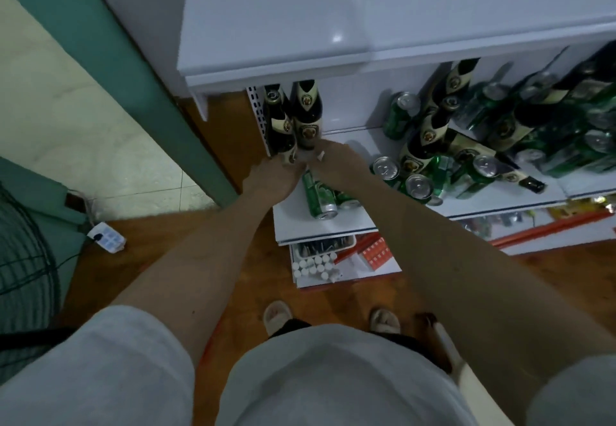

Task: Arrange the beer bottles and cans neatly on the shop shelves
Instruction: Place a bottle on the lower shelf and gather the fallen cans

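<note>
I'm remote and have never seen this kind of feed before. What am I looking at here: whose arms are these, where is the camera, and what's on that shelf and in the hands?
There is no machine here: a person works with bare hands, and the single camera sits on their head, looking forward and down. That is why you see their arms, shirt and feet.

The left hand and right hand both reach to the left end of the white shelf. Each seems to grip the base of an upright dark bottle: the left bottle and the right bottle, standing side by side. The finger positions are blurred.

Further right lies a jumble of green cans and tipped bottles, not yet arranged. A green can lies on its side below the hands.
</note>
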A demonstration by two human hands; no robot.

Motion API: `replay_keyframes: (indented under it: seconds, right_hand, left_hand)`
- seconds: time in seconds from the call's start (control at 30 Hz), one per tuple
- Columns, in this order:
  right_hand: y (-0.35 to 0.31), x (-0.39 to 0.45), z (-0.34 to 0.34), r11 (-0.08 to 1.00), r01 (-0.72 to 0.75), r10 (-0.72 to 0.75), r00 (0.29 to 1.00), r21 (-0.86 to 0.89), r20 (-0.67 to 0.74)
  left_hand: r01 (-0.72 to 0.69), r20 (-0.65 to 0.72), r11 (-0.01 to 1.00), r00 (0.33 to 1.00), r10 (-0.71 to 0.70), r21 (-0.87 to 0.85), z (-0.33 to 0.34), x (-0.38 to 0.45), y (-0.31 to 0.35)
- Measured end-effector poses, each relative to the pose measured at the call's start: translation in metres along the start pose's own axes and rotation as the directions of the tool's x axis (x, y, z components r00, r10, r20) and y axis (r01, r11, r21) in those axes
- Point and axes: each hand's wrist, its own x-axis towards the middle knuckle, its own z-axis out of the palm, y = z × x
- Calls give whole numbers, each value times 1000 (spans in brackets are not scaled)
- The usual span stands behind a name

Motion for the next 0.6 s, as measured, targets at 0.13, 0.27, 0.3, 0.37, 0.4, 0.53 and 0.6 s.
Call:
replay_keyframes:
  seconds: [0.13, 0.27, 0.3, 0.37, 0.4, 0.53, 0.6]
  right_hand:
    - [23, -26, -20, 995, 89, -81, 986, -52, 145]
    - [39, -51, -37, 966, 211, -169, 952, -150, 254]
    - [43, -57, -38, 957, 233, -177, 941, -172, 289]
    - [51, -67, -38, 953, 249, -178, 920, -170, 349]
    - [54, -72, -37, 957, 254, -189, 914, -143, 359]
    - [58, -96, -37, 958, 256, -182, 890, -130, 417]
    - [61, -106, -34, 962, 246, -172, 881, -116, 442]
  left_hand:
    - [59, -8, 995, 998, -60, -77, 18, -27, 13]
    - [105, -37, 986, 993, -111, -130, 29, -66, 38]
    - [130, -51, 982, 989, -138, -134, 33, -76, 43]
    - [166, -78, 979, 981, -176, -118, 45, -94, 48]
    - [174, -74, 979, 980, -183, -106, 51, -103, 49]
    - [173, -69, 981, 981, -180, -90, 57, -126, 52]
    - [163, -92, 983, 981, -171, -88, 59, -136, 51]
